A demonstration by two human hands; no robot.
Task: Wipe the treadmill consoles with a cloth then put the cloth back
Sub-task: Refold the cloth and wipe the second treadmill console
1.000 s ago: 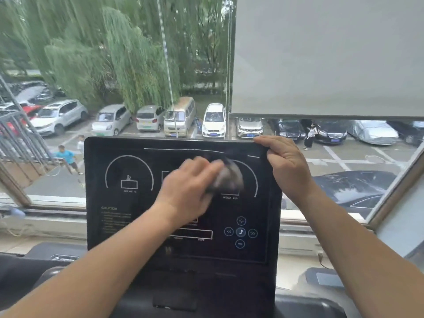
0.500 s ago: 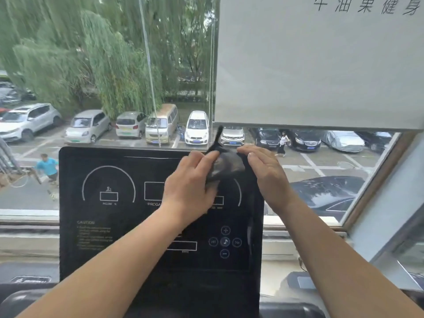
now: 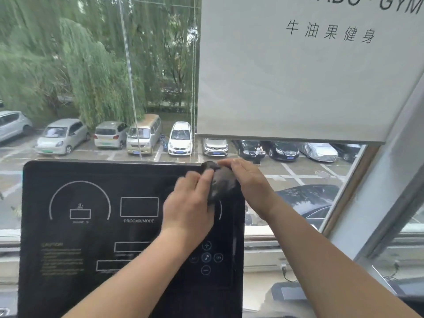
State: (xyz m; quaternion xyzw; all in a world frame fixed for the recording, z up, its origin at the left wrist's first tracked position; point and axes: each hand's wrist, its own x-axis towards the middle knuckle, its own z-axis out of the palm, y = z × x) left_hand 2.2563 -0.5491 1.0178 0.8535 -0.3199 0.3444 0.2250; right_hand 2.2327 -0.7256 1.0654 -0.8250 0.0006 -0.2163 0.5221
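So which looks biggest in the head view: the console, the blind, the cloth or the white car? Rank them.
1. console and blind, too alike to rank
2. cloth
3. white car, shrunk by distance

One console [image 3: 91, 226]; one cloth [image 3: 221, 184]; two hands [image 3: 190, 207] [image 3: 250, 182]; one blind [image 3: 286, 88].

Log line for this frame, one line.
phase: wiping | left hand: holds cloth on treadmill console, upper right | right hand: at top-right corner, touching cloth
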